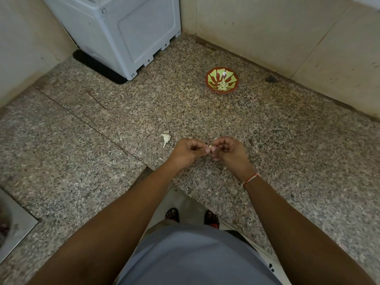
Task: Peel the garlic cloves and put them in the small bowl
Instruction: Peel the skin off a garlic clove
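A small pale garlic clove [210, 148] is pinched between the fingertips of my left hand [186, 151] and my right hand [227, 150], just above the speckled granite counter [267, 140]. Both hands have curled fingers, and most of the clove is hidden by them. The remains of a garlic bulb [166, 138] with its papery skin and stem lie on the counter just left of my left hand. The small red bowl [209, 83] with a green pattern stands farther back on the right and holds several peeled cloves [223, 86].
A grey plastic appliance [123, 33] stands at the back left corner. Tiled walls [287, 33] close the counter behind and to the right. A dark small lump [271, 79] lies by the right wall. A steel sink edge [16, 227] shows at the lower left.
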